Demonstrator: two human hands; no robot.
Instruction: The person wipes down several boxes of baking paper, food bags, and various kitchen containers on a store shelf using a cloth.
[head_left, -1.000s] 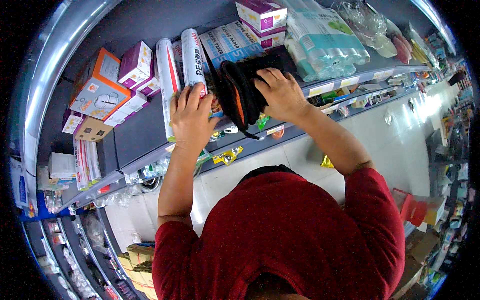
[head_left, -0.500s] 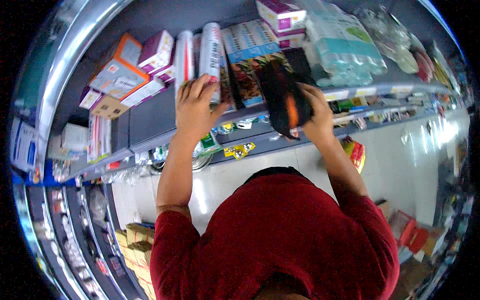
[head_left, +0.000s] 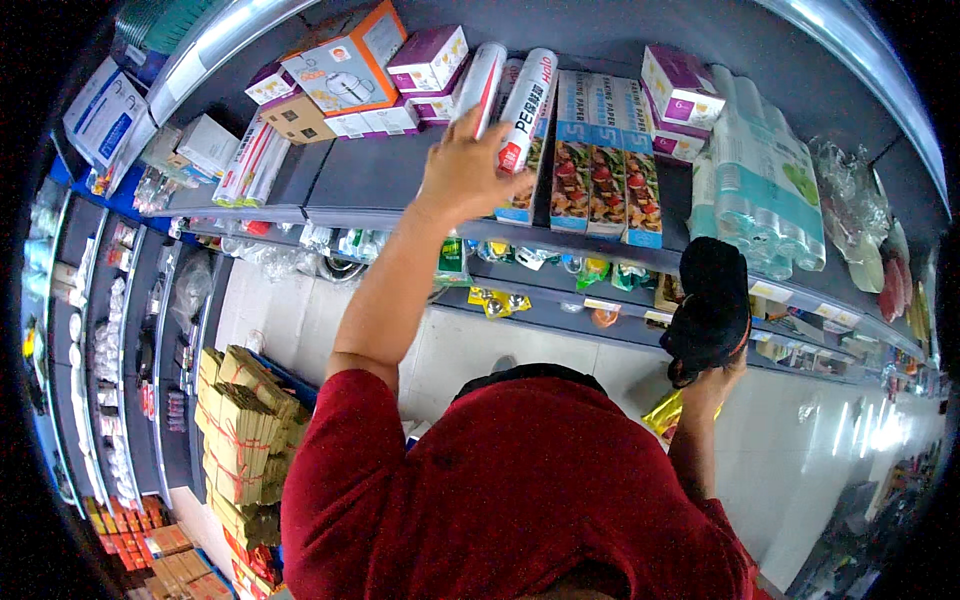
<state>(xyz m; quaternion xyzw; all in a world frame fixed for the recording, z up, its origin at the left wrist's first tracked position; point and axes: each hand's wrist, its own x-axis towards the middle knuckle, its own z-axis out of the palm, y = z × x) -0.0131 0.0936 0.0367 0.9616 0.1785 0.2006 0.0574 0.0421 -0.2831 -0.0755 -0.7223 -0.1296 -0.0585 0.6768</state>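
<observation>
My left hand (head_left: pixel 468 175) lies with its fingers apart at the near ends of the long white cling film boxes (head_left: pixel 527 108), touching them. The thumb points right, toward a row of blue baking paper boxes (head_left: pixel 607 150) with food pictures. In my right hand (head_left: pixel 715 385), held low in front of the shelf edge, is a bunched black cloth (head_left: pixel 708 305). The cloth hides part of that hand's fingers. Its upper end is just in front of the clear-and-teal packs of rolls (head_left: pixel 755 190).
Purple-and-white boxes (head_left: pixel 683 85) stand on both sides. An orange-and-grey kettle box (head_left: pixel 345 62) leans at the left. The grey shelf edge (head_left: pixel 380 217) curves across, above lower shelves of small goods. Stacks of tied brown paper bundles (head_left: pixel 240 430) stand on the floor at left.
My right hand has drawn the black cloth off the baking paper boxes, down and to the right. These boxes now show in an even row. My left hand stays at the cling film boxes.
</observation>
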